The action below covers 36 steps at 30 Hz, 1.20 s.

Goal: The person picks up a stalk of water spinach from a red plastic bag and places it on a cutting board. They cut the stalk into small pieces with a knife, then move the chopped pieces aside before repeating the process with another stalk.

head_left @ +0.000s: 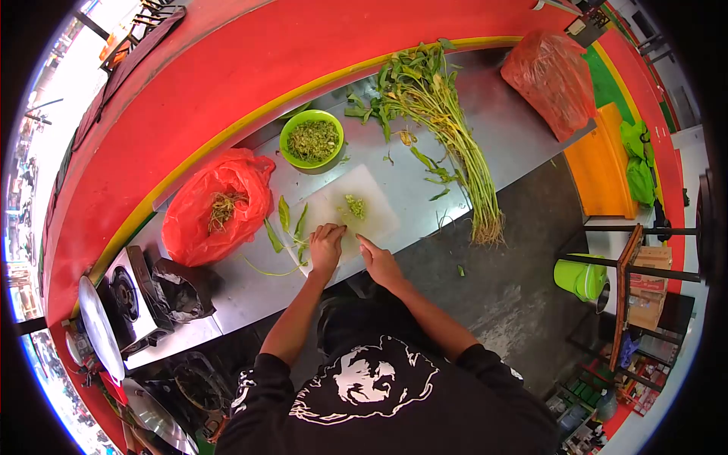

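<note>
On the white cutting board (pixel 370 193), my left hand (pixel 327 244) presses down with bent fingers on the green stems, which its fingers mostly hide. Leaves (pixel 294 224) of the same vegetable trail out to its left. Close beside it, at the board's near edge, my right hand (pixel 379 262) is closed around a knife, with the index finger stretched forward; the knife itself is barely visible. A small heap of chopped green stems (pixel 355 206) lies just beyond both hands. Behind the board stands a green bowl (pixel 312 167) filled with chopped greens.
A red plastic bag (pixel 178 220) with plant scraps sits left of the board, near a gas stove (pixel 125 292). Long-stemmed leafy greens (pixel 462 144) lie to the right, roots over the metal table's (pixel 523 114) near edge. Another red bag (pixel 552 83) rests at the far right.
</note>
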Each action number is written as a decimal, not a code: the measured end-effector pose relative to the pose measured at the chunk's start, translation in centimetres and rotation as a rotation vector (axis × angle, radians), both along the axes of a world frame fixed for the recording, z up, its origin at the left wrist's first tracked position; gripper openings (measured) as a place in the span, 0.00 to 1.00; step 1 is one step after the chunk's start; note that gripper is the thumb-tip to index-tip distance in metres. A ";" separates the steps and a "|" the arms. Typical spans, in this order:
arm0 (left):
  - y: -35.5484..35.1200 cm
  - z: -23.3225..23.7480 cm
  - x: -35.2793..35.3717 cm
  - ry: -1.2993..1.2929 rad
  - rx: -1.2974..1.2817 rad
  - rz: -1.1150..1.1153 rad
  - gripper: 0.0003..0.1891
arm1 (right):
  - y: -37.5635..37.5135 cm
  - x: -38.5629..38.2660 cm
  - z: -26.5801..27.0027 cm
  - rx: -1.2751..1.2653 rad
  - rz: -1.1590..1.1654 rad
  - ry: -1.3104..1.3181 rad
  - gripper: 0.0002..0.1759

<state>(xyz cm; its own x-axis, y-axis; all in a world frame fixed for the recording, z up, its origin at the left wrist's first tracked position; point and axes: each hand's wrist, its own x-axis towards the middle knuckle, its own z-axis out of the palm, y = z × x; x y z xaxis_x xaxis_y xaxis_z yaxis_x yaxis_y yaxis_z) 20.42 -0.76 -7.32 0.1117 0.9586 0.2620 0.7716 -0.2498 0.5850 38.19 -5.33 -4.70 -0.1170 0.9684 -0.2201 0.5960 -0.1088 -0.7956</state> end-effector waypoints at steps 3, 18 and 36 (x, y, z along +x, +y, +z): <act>0.4 -0.4 0.0 0.001 0.003 0.018 0.08 | -0.7 0.4 -0.5 0.121 -0.034 0.104 0.21; 0.5 -0.5 -0.1 -0.049 0.005 0.023 0.06 | -0.4 0.2 0.3 0.058 -0.020 0.073 0.21; 0.5 -0.5 -0.6 -0.075 0.010 -0.030 0.09 | 1.0 -0.7 0.0 -0.033 -0.016 0.037 0.22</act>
<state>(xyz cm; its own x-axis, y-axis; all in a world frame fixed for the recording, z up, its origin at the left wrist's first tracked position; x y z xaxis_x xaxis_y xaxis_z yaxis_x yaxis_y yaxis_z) 19.85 -0.29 -7.84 0.1200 0.9525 0.2799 0.7175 -0.2781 0.6387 37.54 -4.35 -4.71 -0.1103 0.9625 -0.2477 0.5638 -0.1446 -0.8131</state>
